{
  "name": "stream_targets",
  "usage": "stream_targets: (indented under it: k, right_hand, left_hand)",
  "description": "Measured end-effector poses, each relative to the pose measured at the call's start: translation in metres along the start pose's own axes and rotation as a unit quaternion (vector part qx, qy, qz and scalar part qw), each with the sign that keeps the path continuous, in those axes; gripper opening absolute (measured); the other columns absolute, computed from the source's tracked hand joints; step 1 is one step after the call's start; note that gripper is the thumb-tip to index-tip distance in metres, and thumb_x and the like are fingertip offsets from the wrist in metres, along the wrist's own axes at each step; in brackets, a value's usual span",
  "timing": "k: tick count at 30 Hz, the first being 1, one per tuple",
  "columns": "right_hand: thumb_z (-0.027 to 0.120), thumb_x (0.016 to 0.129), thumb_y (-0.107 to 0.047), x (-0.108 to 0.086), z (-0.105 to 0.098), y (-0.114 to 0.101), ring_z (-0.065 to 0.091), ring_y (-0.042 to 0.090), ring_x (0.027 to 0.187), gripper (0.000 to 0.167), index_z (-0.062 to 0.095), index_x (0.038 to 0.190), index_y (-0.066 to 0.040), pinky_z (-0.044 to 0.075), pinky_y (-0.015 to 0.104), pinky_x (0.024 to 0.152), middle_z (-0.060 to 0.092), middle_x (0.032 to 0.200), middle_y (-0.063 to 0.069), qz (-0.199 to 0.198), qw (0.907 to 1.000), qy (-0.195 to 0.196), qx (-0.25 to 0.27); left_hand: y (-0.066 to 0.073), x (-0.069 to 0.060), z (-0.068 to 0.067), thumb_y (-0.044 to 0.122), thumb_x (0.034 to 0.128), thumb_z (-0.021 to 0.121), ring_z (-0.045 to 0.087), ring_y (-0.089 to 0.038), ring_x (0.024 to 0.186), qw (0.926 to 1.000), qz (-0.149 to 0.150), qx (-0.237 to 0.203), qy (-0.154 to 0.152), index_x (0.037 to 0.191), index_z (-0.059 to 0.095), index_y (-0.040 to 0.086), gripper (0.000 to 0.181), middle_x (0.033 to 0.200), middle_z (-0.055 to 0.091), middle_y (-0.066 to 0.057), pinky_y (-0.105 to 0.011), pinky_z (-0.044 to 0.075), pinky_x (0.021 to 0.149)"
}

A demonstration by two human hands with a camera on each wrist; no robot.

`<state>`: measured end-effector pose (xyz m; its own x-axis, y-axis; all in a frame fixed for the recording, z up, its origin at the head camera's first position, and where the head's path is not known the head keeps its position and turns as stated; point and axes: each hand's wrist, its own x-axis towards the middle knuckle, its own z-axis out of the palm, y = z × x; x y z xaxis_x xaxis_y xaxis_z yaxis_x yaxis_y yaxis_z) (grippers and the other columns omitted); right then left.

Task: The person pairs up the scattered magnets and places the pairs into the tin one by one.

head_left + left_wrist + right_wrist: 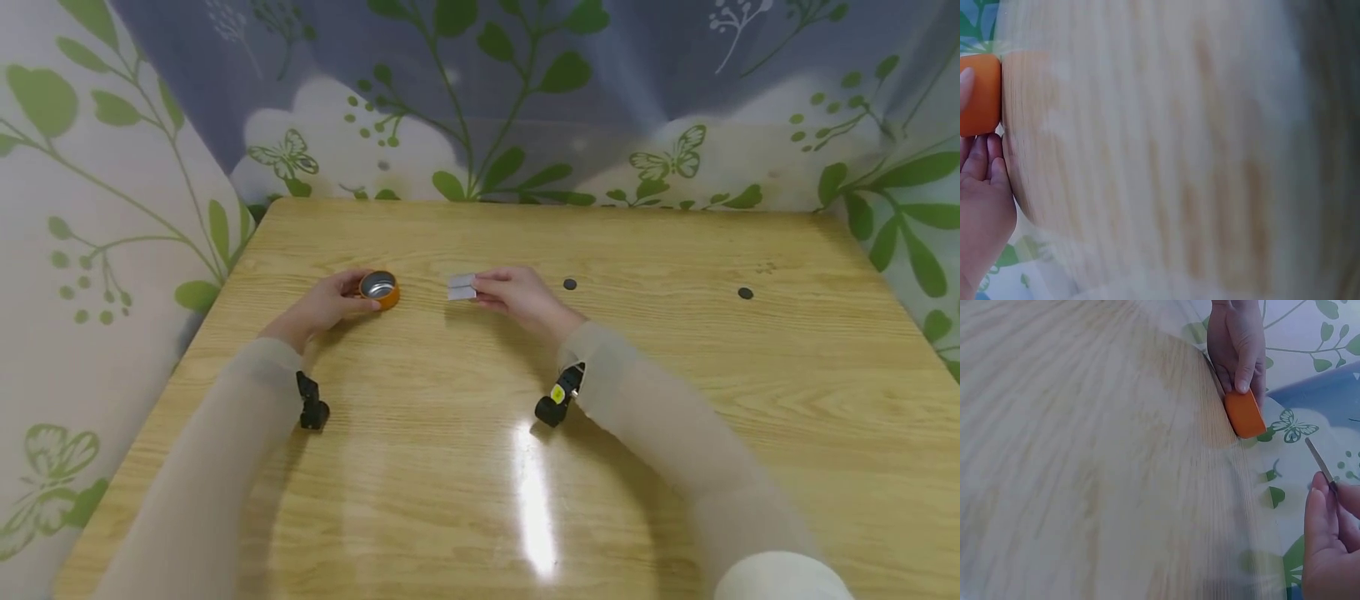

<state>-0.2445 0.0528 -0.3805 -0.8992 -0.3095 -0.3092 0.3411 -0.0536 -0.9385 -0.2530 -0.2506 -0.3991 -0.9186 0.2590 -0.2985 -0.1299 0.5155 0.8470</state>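
Observation:
My left hand (322, 304) grips a small orange cup (392, 298) with a shiny metal inside, its mouth facing up. Thumb and fingers lie on either side of the cup, which stands on the wooden table. In the left wrist view, only part of the orange cup (984, 94) shows, at the left edge. To the right of the cup, my right hand (525, 298) pinches a thin, flat silver-grey piece (460, 287) with a line across its middle. Edge-on in the right wrist view, this grey piece (1320, 457) is held clear of the table; its kind is unclear.
Two dark round discs (570, 284) (745, 293) lie on the table (420, 467) right of my right hand. Black wrist cameras hang from both sleeves. A curtain (525, 108) with a leaf pattern stands behind the table's far edge.

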Motion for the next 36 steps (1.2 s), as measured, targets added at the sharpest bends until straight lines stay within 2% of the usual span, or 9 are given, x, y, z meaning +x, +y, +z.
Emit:
stream_targets:
  k: [7, 15, 21, 24, 25, 28, 31, 32, 36]
  right_hand:
    - [0.056, 0.093, -0.003, 0.014, 0.013, -0.003, 0.06, 0.011, 0.074, 0.032, 0.055, 0.121, 0.011, 0.051, 0.025, 0.079, 0.06, 0.097, 0.013, -0.01, 0.9999, 0.01, -0.009]
    - [0.057, 0.092, -0.002, 0.025, 0.025, -0.004, 0.059, 0.011, 0.071, 0.032, 0.055, 0.121, 0.012, 0.046, 0.036, 0.091, 0.06, 0.095, 0.013, -0.004, 0.9997, 0.022, -0.001]
    - [0.059, 0.09, -0.002, 0.037, 0.031, 0.001, 0.059, 0.013, 0.073, 0.031, 0.057, 0.118, 0.011, 0.047, 0.034, 0.089, 0.061, 0.097, 0.015, -0.005, 0.9993, 0.036, -0.007]
    - [0.061, 0.089, -0.003, 0.045, 0.034, 0.004, 0.061, 0.016, 0.077, 0.027, 0.061, 0.113, 0.009, 0.05, 0.031, 0.083, 0.063, 0.1, 0.018, -0.015, 0.9988, 0.044, -0.016]
    - [0.065, 0.087, -0.006, 0.053, 0.033, 0.01, 0.062, 0.016, 0.076, 0.025, 0.064, 0.108, 0.008, 0.052, 0.029, 0.079, 0.064, 0.097, 0.017, -0.028, 0.999, 0.034, -0.009]
    - [0.066, 0.086, -0.008, 0.059, 0.04, 0.014, 0.064, 0.019, 0.08, 0.024, 0.064, 0.105, 0.008, 0.053, 0.028, 0.075, 0.065, 0.095, 0.017, -0.03, 0.999, 0.029, -0.016]
    - [0.065, 0.087, -0.008, 0.059, 0.048, 0.013, 0.064, 0.022, 0.086, 0.025, 0.064, 0.108, 0.007, 0.052, 0.028, 0.077, 0.065, 0.099, 0.017, -0.026, 0.9991, 0.025, -0.022]
    - [0.061, 0.09, -0.006, 0.053, 0.054, 0.008, 0.064, 0.024, 0.09, 0.026, 0.062, 0.112, 0.008, 0.051, 0.03, 0.081, 0.064, 0.104, 0.019, -0.014, 0.9988, 0.033, -0.033]
    - [0.059, 0.091, -0.003, 0.05, 0.066, 0.003, 0.063, 0.027, 0.094, 0.029, 0.059, 0.116, 0.01, 0.049, 0.033, 0.086, 0.062, 0.112, 0.024, -0.017, 0.9992, 0.028, -0.023]
  left_hand:
    - [0.003, 0.001, 0.003, 0.022, 0.0868, 0.068, 0.032, -0.03, 0.131, 0.9999, -0.002, -0.013, -0.003, 0.146, 0.028, 0.008, 0.073, 0.144, 0.035, -0.017, -0.046, 0.026, 0.106]
    - [0.001, 0.009, 0.002, 0.022, 0.0866, 0.068, 0.036, -0.029, 0.127, 0.9999, 0.013, -0.008, -0.004, 0.145, 0.03, 0.007, 0.071, 0.141, 0.039, -0.018, -0.044, 0.029, 0.104]
    - [0.001, 0.012, 0.003, 0.021, 0.0863, 0.068, 0.036, -0.029, 0.128, 0.9998, 0.015, -0.01, -0.003, 0.145, 0.03, 0.007, 0.072, 0.142, 0.038, -0.017, -0.043, 0.029, 0.105]
    - [0.001, 0.012, 0.004, 0.022, 0.0864, 0.068, 0.035, -0.03, 0.129, 0.9998, 0.018, -0.004, -0.007, 0.145, 0.03, 0.005, 0.072, 0.142, 0.038, -0.018, -0.044, 0.028, 0.105]
    - [0.0, 0.011, 0.004, 0.021, 0.0863, 0.068, 0.036, -0.03, 0.128, 0.9998, 0.019, -0.001, -0.007, 0.144, 0.03, 0.005, 0.072, 0.141, 0.039, -0.018, -0.044, 0.028, 0.105]
    - [-0.002, 0.008, 0.004, 0.02, 0.0869, 0.068, 0.036, -0.03, 0.128, 0.9998, 0.019, 0.007, -0.004, 0.144, 0.031, 0.004, 0.07, 0.141, 0.039, -0.018, -0.044, 0.028, 0.105]
    - [-0.004, 0.005, 0.004, 0.021, 0.0871, 0.068, 0.036, -0.03, 0.128, 0.9998, 0.018, 0.006, -0.004, 0.145, 0.03, 0.005, 0.071, 0.141, 0.039, -0.018, -0.044, 0.028, 0.105]
    - [-0.004, 0.005, 0.003, 0.022, 0.0872, 0.067, 0.036, -0.03, 0.128, 0.9998, 0.018, 0.005, -0.005, 0.145, 0.029, 0.005, 0.071, 0.141, 0.038, -0.018, -0.045, 0.028, 0.105]
    - [-0.005, 0.004, 0.002, 0.023, 0.0875, 0.067, 0.036, -0.031, 0.128, 0.9998, 0.017, 0.002, -0.003, 0.146, 0.028, 0.006, 0.072, 0.142, 0.037, -0.018, -0.046, 0.029, 0.104]
